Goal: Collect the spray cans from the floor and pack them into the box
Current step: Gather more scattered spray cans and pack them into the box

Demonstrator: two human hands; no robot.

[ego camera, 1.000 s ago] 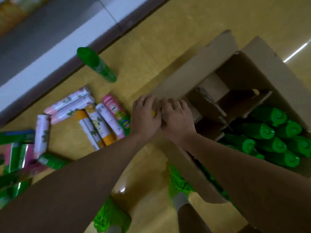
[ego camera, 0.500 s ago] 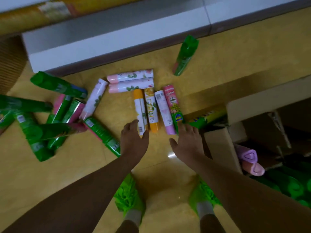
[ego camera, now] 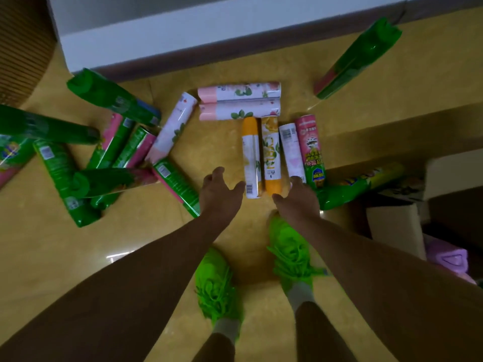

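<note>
Several spray cans lie on the yellow floor. Straight ahead lie two orange-and-white cans (ego camera: 251, 158) (ego camera: 271, 155), a white and pink can (ego camera: 290, 150) and a pink and green can (ego camera: 313, 150), side by side. My left hand (ego camera: 219, 193) hovers empty, fingers spread, just left of the first orange can's near end. My right hand (ego camera: 296, 195) is also empty and spread, at the near ends of the white and pink cans. The cardboard box (ego camera: 397, 228) stands at the right edge, with a purple cap (ego camera: 447, 254) showing inside.
A heap of green cans (ego camera: 78, 163) lies at the left; two pink floral cans (ego camera: 239, 100) lie crosswise beyond the row. One green can (ego camera: 358, 58) lies far right, another (ego camera: 347, 189) by the box. A white ledge (ego camera: 183, 40) runs along the back. My green shoes (ego camera: 217, 283) stand below.
My hands left the box flap and swung left and down to the row of cans on the floor. Both now hover spread at the cans' near ends.
</note>
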